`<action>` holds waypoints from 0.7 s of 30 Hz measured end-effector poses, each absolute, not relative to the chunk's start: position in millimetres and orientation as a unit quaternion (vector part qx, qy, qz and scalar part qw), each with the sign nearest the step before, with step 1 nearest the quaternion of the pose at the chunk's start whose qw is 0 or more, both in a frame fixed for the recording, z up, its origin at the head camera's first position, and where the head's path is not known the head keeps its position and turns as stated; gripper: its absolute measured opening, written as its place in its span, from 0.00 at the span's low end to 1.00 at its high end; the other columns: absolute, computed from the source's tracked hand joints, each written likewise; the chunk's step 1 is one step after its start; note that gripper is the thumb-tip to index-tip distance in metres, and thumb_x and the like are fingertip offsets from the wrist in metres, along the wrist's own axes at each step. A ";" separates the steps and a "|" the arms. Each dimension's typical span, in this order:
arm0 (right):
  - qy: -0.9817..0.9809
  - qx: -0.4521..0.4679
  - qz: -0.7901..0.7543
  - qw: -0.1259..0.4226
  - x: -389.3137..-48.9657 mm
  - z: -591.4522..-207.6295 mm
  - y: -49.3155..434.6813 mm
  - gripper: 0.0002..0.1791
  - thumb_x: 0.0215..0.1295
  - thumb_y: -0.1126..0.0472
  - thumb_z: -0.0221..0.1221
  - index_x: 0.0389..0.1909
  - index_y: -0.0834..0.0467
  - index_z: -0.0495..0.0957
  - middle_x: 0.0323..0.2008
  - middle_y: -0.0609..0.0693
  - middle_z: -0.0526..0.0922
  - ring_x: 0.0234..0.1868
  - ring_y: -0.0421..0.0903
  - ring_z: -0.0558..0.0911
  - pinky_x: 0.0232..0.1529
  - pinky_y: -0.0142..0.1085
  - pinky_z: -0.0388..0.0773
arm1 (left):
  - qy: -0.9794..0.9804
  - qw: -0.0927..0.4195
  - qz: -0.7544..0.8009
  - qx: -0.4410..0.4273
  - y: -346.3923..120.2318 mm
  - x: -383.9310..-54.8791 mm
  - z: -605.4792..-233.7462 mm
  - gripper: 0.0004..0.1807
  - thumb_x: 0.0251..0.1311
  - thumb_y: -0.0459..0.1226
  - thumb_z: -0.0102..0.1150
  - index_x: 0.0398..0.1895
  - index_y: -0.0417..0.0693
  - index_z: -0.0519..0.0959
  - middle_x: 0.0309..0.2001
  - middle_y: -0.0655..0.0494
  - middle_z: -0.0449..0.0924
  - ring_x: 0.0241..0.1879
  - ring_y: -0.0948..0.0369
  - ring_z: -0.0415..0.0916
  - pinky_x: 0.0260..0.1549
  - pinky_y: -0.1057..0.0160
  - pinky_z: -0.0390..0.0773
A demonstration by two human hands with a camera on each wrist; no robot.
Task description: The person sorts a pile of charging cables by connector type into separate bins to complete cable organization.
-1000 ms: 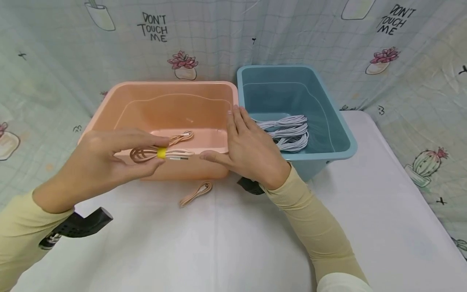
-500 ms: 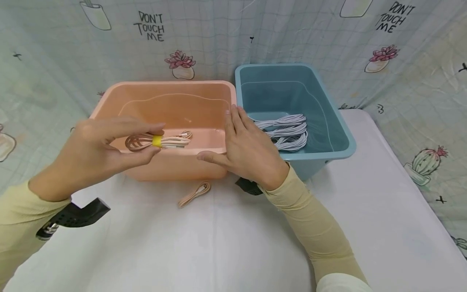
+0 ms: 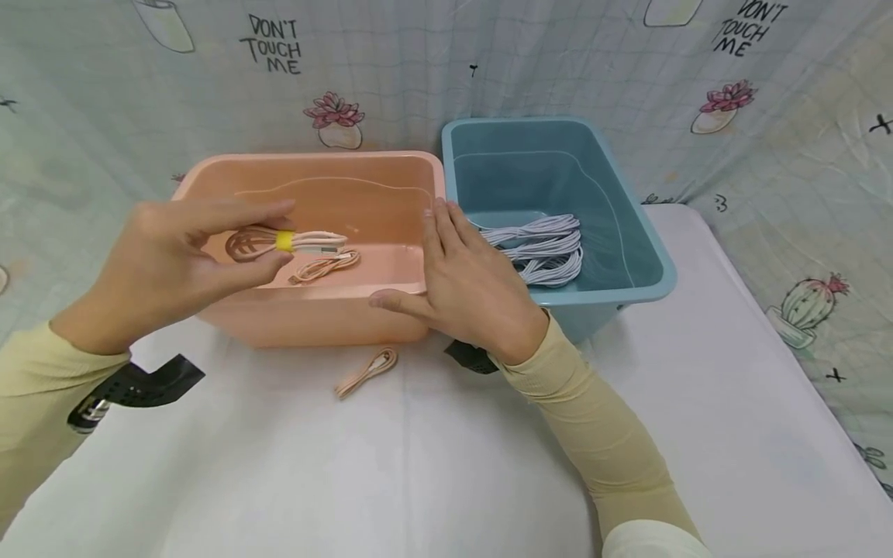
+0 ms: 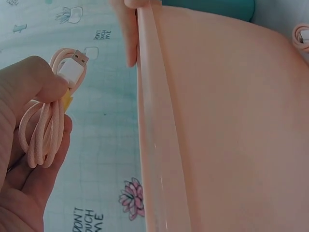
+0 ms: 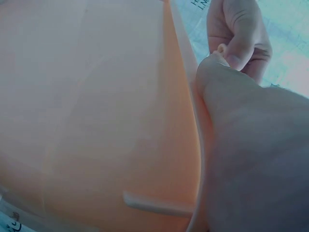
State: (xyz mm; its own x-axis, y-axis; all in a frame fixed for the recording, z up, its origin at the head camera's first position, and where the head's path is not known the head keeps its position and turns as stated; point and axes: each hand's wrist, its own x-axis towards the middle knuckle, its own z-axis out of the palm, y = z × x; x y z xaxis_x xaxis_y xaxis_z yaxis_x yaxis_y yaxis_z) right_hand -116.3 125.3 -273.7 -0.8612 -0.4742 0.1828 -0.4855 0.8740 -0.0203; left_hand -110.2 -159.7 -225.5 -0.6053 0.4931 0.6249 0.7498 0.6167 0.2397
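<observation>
My left hand [image 3: 188,252] pinches a coiled pink USB cable [image 3: 317,242] between thumb and fingers, above the peach bin [image 3: 307,322]. A yellow band [image 3: 284,241] wraps the coil's middle, and the left wrist view shows its white-and-metal USB plug [image 4: 73,69]. Below it, inside the bin, lies another coiled pink cable [image 3: 325,266]. My right hand [image 3: 470,283] lies with straight fingers over the peach bin's front right corner, thumb along the front rim. A third coiled pink cable [image 3: 367,373] rests on the white table in front of the bin.
A blue bin [image 3: 631,296] stands against the peach bin's right side, with several bundled white cables [image 3: 547,249] inside. A printed curtain [image 3: 391,70] hangs close behind both bins. The white tablecloth [image 3: 391,473] extends in front and to the right.
My left hand has risen and moved away from me with the banded cable, from the peach bin's front rim to over its interior. The right hand has stayed on the corner.
</observation>
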 end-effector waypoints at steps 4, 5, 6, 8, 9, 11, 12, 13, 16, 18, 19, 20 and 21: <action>-0.965 0.247 0.035 0.082 -116.5 -273.4 125.0 0.64 0.56 0.18 0.39 0.76 0.65 0.42 0.77 0.63 0.49 0.79 0.56 0.50 0.76 0.45 0.58 | -0.862 0.271 -0.249 -0.349 -160.2 -120.2 -228.6 0.28 0.33 0.24 0.75 0.46 0.44 0.86 0.38 0.50 0.90 0.24 0.79 0.60 0.19 0.79 0.53; -0.965 0.246 0.037 0.081 -116.5 -273.3 125.0 0.64 0.56 0.18 0.39 0.76 0.64 0.42 0.77 0.63 0.49 0.79 0.56 0.50 0.76 0.45 0.57 | -0.864 0.271 -0.250 -0.344 -160.4 -122.6 -229.6 0.27 0.34 0.24 0.74 0.45 0.43 0.86 0.39 0.58 0.90 0.24 0.79 0.61 0.20 0.79 0.53; -0.965 0.246 0.038 0.080 -116.4 -273.3 124.9 0.64 0.56 0.18 0.40 0.76 0.64 0.42 0.77 0.63 0.49 0.79 0.56 0.50 0.76 0.45 0.57 | -0.864 0.272 -0.254 -0.339 -160.7 -125.0 -230.5 0.27 0.34 0.24 0.74 0.45 0.43 0.86 0.40 0.67 0.88 0.25 0.79 0.62 0.21 0.80 0.54; -0.965 0.247 0.039 0.080 -116.4 -273.0 124.1 0.63 0.56 0.18 0.40 0.76 0.64 0.42 0.77 0.63 0.49 0.79 0.56 0.50 0.76 0.45 0.57 | -0.868 0.265 -0.261 -0.328 -162.3 -128.5 -231.3 0.26 0.35 0.24 0.74 0.45 0.45 0.86 0.40 0.84 0.83 0.26 0.80 0.65 0.22 0.81 0.58; -0.965 0.246 0.039 0.079 -116.4 -272.9 123.7 0.63 0.56 0.18 0.40 0.76 0.64 0.42 0.77 0.63 0.49 0.79 0.56 0.49 0.76 0.45 0.57 | -0.870 0.261 -0.265 -0.323 -163.1 -130.1 -231.4 0.26 0.36 0.24 0.74 0.46 0.46 0.86 0.40 0.90 0.79 0.27 0.80 0.67 0.24 0.82 0.60; -0.966 0.245 0.040 0.076 -116.8 -272.9 123.2 0.64 0.56 0.18 0.40 0.76 0.64 0.41 0.77 0.63 0.48 0.79 0.57 0.49 0.76 0.45 0.57 | -0.871 0.247 -0.281 -0.318 -164.3 -133.8 -230.8 0.27 0.37 0.24 0.74 0.47 0.48 0.86 0.40 0.92 0.78 0.31 0.79 0.72 0.28 0.84 0.66; -0.966 0.245 0.040 0.076 -116.9 -272.9 123.0 0.64 0.56 0.18 0.40 0.76 0.64 0.41 0.77 0.63 0.48 0.79 0.57 0.49 0.76 0.45 0.57 | -0.871 0.239 -0.289 -0.316 -164.3 -135.6 -229.6 0.27 0.38 0.24 0.74 0.48 0.49 0.86 0.41 0.90 0.79 0.33 0.79 0.74 0.30 0.85 0.68; -0.966 0.244 0.040 0.075 -117.1 -272.8 122.9 0.64 0.56 0.18 0.40 0.76 0.63 0.40 0.77 0.63 0.48 0.79 0.57 0.49 0.76 0.45 0.57 | -0.873 0.228 -0.297 -0.313 -164.0 -137.2 -228.1 0.28 0.39 0.24 0.73 0.49 0.50 0.85 0.41 0.87 0.80 0.35 0.78 0.76 0.33 0.85 0.70; -0.967 0.242 0.040 0.071 -117.4 -273.0 123.0 0.64 0.56 0.18 0.40 0.76 0.63 0.39 0.77 0.63 0.47 0.79 0.57 0.48 0.76 0.45 0.56 | -0.875 0.182 -0.347 -0.285 -161.0 -141.5 -221.3 0.25 0.44 0.25 0.72 0.50 0.50 0.85 0.41 0.77 0.85 0.36 0.73 0.79 0.35 0.84 0.74; -0.967 0.240 0.041 0.072 -117.7 -273.0 123.2 0.64 0.56 0.18 0.40 0.77 0.63 0.38 0.77 0.63 0.47 0.79 0.57 0.48 0.76 0.45 0.57 | -0.879 0.153 -0.374 -0.254 -159.0 -143.3 -215.3 0.25 0.47 0.28 0.71 0.52 0.50 0.84 0.42 0.78 0.84 0.37 0.72 0.80 0.35 0.85 0.75; -0.968 0.239 0.043 0.071 -117.8 -272.9 123.3 0.64 0.56 0.18 0.40 0.77 0.62 0.38 0.77 0.62 0.47 0.79 0.57 0.48 0.76 0.45 0.57 | -0.880 0.142 -0.384 -0.239 -158.3 -144.3 -212.7 0.24 0.48 0.29 0.71 0.52 0.50 0.83 0.42 0.78 0.85 0.37 0.72 0.80 0.34 0.84 0.76; -0.968 0.238 0.043 0.070 -117.9 -273.2 123.5 0.64 0.56 0.18 0.40 0.77 0.62 0.38 0.77 0.62 0.47 0.79 0.57 0.48 0.76 0.45 0.58 | -0.883 0.137 -0.388 -0.228 -158.0 -145.7 -210.2 0.24 0.49 0.30 0.71 0.53 0.50 0.83 0.42 0.78 0.84 0.38 0.72 0.80 0.34 0.85 0.76; -0.968 0.236 0.045 0.069 -118.1 -273.3 123.6 0.64 0.56 0.18 0.40 0.77 0.62 0.37 0.78 0.62 0.46 0.80 0.56 0.48 0.76 0.45 0.58 | -0.886 0.136 -0.383 -0.224 -158.0 -147.4 -207.6 0.24 0.50 0.31 0.71 0.53 0.50 0.83 0.42 0.79 0.84 0.39 0.72 0.80 0.34 0.85 0.75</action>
State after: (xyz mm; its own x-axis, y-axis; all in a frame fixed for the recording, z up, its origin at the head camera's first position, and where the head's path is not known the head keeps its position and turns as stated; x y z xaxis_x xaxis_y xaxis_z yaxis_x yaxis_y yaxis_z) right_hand -118.1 123.6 -273.3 -0.8786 -0.4515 0.1553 -0.4640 0.8842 -0.0543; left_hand -147.4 -158.0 -207.6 -0.8621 0.2932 0.4133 0.5019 0.6059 0.6172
